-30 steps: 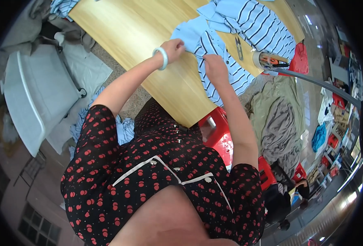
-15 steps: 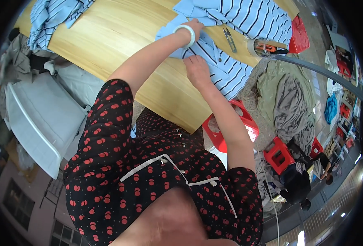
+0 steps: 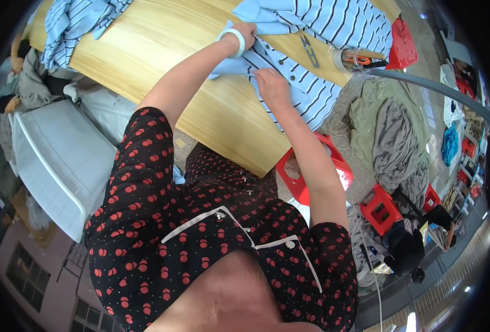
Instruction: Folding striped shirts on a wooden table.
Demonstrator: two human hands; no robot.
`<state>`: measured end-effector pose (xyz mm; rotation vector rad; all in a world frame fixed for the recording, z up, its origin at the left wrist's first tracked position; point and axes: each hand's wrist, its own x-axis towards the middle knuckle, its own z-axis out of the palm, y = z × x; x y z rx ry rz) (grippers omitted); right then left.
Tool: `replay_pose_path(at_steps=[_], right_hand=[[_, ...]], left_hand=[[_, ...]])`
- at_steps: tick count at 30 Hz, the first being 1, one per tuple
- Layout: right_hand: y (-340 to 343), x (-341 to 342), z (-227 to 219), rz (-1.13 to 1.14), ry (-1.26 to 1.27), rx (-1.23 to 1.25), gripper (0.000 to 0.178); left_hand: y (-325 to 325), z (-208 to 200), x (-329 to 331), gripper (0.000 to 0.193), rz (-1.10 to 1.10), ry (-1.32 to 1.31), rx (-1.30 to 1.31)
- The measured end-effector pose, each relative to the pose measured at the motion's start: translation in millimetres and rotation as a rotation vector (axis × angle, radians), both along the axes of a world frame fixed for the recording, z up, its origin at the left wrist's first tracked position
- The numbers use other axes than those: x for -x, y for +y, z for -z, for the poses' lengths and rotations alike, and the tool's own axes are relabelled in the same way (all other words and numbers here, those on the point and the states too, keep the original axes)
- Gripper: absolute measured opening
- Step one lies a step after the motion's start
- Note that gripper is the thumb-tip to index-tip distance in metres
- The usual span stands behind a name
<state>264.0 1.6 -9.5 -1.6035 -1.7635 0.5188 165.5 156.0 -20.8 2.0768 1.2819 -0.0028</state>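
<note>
A light blue shirt [image 3: 317, 98] with dark stripes and dark buttons lies at the table's near right edge. My left hand [image 3: 246, 34], wearing a pale bangle [image 3: 235, 40], is closed on the shirt's cloth at its far left side. Lower and to the right, my right hand [image 3: 272, 87] pinches a fold of the same shirt between thumb and fingers. Between the two hands the cloth is lifted into a fold, with part of it hidden beneath my left wrist. Small thread snips [image 3: 310, 51] rest on the table right of the shirt.
More striped shirts [image 3: 339, 25] are piled at the far right, and another bundle [image 3: 76, 33] sits far left. A clear jar [image 3: 346, 60] of tools stands at the right edge. A red stool [image 3: 333, 160] is below it. A co-worker's hand [image 3: 18, 62] shows at far left.
My left hand has shifted left and slightly down with the cloth. My right hand has moved slightly right, now pinching a raised fold. More shirt buttons show. A co-worker's hands have appeared at far left.
</note>
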Motion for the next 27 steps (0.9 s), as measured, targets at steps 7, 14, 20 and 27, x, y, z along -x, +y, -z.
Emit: replay_pose_path(at_steps=[7,14,20,27], right_hand=[[10.9,32.1,-78.7,-0.003,0.118,-0.127,0.008],[-10.5,69.2,-164.6,-0.227,0.265,-0.179,0.01],[-29.4,74.8,-73.1,-0.322,0.156,0.074,0.011],[-26.3,87.6,-78.8,-0.338,0.17,0.314,0.013]], left_hand=[[-6.5,-80.9,42.9,0.014,-0.293,-0.476,-0.284],[-60.6,-152.5,116.2,0.011,-0.414,-0.598,-0.665],[-118.4,-33.4,160.7,0.018,-0.274,-0.359,-0.402],[-205.4,-69.8,151.9,0.025,-0.322,-0.481,-0.559]])
